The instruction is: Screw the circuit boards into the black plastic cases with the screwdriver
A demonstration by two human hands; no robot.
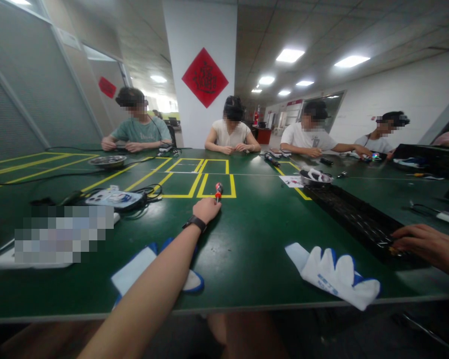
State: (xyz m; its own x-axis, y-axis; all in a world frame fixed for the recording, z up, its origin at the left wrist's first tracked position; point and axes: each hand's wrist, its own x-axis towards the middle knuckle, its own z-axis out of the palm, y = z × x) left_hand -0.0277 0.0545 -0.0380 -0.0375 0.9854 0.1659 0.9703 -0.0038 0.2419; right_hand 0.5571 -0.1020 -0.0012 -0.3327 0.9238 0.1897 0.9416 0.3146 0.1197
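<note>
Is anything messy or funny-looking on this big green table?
Nothing looks spilled or broken. One white-and-blue fabric glove lies crumpled, its fingertips poking over the near edge of the green table. A second glove lies partly squashed under the person's left forearm.

A single head-worn camera sits at the near edge of the desk [254,239], facing forward and slightly down across its green top to the far edge where other people [232,132] sit; the left hand [206,209] is close, the pillar [189,114] far
</note>
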